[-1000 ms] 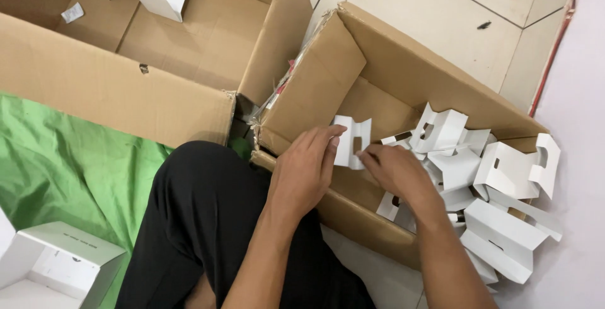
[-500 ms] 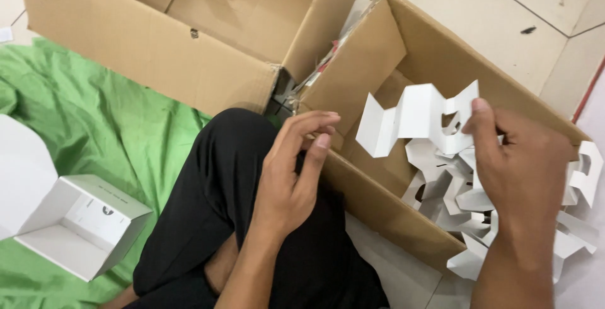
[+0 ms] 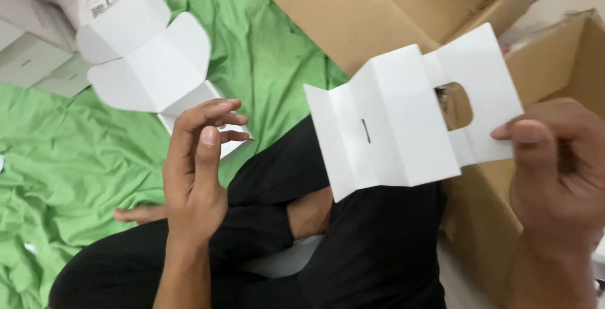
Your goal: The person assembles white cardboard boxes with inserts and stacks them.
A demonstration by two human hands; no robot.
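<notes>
Cardboard insert lifted from the brown box, flat and not yet folded.
Right hand pinches its right edge above the lap; left hand hangs empty, fingers loosely curled, beside an open white carton on green cloth. Half a second ago the insert was still over the box.
</notes>
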